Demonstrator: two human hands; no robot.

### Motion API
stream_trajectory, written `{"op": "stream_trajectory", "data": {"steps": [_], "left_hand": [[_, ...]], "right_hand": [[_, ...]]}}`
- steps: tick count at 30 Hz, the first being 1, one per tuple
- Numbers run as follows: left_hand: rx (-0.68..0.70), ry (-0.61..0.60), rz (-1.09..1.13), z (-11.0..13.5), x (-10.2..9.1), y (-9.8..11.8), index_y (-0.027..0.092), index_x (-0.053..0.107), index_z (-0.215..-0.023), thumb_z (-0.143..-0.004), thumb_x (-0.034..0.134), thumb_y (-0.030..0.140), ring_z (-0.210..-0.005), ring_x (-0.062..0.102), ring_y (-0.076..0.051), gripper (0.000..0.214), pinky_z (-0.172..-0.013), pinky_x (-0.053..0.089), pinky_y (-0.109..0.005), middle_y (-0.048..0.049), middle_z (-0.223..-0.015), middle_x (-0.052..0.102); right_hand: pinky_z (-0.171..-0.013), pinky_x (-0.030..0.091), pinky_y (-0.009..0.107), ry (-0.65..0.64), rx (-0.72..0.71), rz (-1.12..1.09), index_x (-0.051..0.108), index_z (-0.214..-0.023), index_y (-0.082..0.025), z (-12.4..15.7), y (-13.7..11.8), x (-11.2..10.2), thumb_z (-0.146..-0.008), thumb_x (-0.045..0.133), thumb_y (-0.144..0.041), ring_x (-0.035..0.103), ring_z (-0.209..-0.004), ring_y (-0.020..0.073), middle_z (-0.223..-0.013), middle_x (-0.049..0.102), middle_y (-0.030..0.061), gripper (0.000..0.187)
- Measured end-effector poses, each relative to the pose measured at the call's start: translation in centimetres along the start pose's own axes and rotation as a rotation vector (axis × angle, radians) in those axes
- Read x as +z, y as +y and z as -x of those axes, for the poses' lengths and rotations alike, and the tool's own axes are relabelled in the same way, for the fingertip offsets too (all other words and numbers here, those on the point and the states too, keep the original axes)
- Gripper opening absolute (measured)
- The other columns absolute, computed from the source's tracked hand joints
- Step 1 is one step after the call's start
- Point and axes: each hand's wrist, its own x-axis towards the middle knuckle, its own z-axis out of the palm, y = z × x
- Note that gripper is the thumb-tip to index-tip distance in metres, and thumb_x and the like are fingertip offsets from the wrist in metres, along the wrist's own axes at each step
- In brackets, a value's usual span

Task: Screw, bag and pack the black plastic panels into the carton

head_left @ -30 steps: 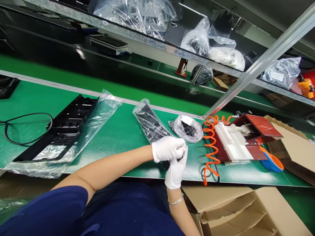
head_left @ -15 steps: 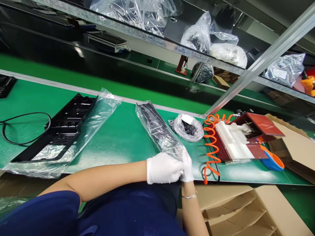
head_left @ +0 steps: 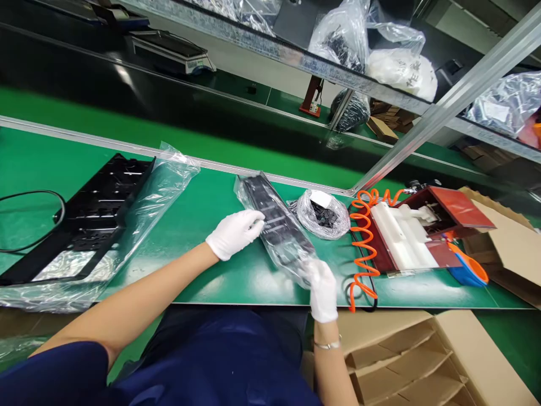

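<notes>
A long black plastic part (head_left: 276, 217) lies inside a clear plastic bag (head_left: 291, 268) on the green bench, slanting from upper left to lower right. My left hand (head_left: 239, 232), in a white glove, has its fingers pinched together at the bag's left edge, near the middle of the part. At the near end, my right hand (head_left: 323, 287), gloved as well, is closed on the gathered end of the bag. Just right of the part sits a clear bag of small black pieces (head_left: 323, 214) with a white label.
To the left, a larger black plastic frame (head_left: 105, 214) rests on plastic film beside a black cable (head_left: 54, 194). An orange coiled hose (head_left: 363, 242) hangs by a red and white machine (head_left: 406, 237). Below right stands a divided cardboard box (head_left: 401, 361). An overhead shelf (head_left: 287, 53) carries bags.
My left hand has moved away from my right, up and left to the part's edge. The bagged part now shows its ribbed side. My right hand stays at the near end.
</notes>
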Motion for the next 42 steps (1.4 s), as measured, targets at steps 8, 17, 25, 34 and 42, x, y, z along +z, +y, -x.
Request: {"op": "stream_trajectory", "data": {"steps": [8,17,25,34,42], "left_hand": [[-0.081,0.083,0.096,-1.3,-1.4,-2.4,0.019,0.071,-0.112,-0.094,0.043,0.030,-0.104,0.066,-0.023,0.035,-0.097,0.051,-0.034,-0.0084,-0.110,0.072],[-0.294,0.081,0.068,-8.7,-1.9,-7.8,0.018,0.069,-0.128,-0.091,0.038,0.019,-0.111,0.062,-0.025,0.049,-0.109,0.045,-0.037,-0.0125,-0.122,0.064],[-0.303,0.004,0.040,-8.4,-0.8,-8.0,0.023,0.068,-0.132,-0.085,0.046,0.016,-0.104,0.065,-0.025,0.052,-0.101,0.049,-0.033,-0.0098,-0.118,0.069],[-0.058,-0.166,-0.060,-2.4,-1.1,-4.0,0.023,0.074,-0.121,-0.088,0.041,0.015,-0.100,0.065,-0.022,0.048,-0.091,0.052,-0.031,-0.0083,-0.106,0.069],[0.085,-0.350,-0.222,3.3,-0.1,-2.5,0.028,0.068,-0.130,-0.086,0.042,0.014,-0.075,0.063,-0.020,0.052,-0.069,0.050,-0.031,-0.0083,-0.090,0.068]], "right_hand": [[-0.088,0.059,0.046,0.140,0.043,-0.158,0.063,-0.086,-0.017,0.1,1.1,-2.4,-0.072,0.073,-0.053,0.072,-0.084,0.0232,-0.092,0.073,0.0080,0.040],[-0.086,0.057,0.037,-0.201,0.111,-0.015,0.055,-0.136,-0.018,0.2,-0.9,3.2,-0.079,0.069,-0.056,0.070,-0.091,0.0203,-0.118,0.071,0.0111,0.069],[-0.061,0.050,0.031,-0.166,0.097,0.068,0.068,-0.081,-0.020,-0.4,-0.2,2.6,-0.076,0.069,-0.047,0.058,-0.059,0.0168,-0.060,0.062,-0.0013,0.027],[-0.060,0.050,0.033,-0.170,0.123,0.096,0.070,-0.080,-0.019,-0.1,-0.2,0.7,-0.074,0.074,-0.052,0.057,-0.056,0.0175,-0.058,0.062,-0.0006,0.034],[-0.063,0.051,0.032,-0.211,0.144,0.124,0.071,-0.083,-0.018,0.3,0.4,0.3,-0.074,0.074,-0.050,0.060,-0.060,0.0171,-0.066,0.067,0.0011,0.033]]}}
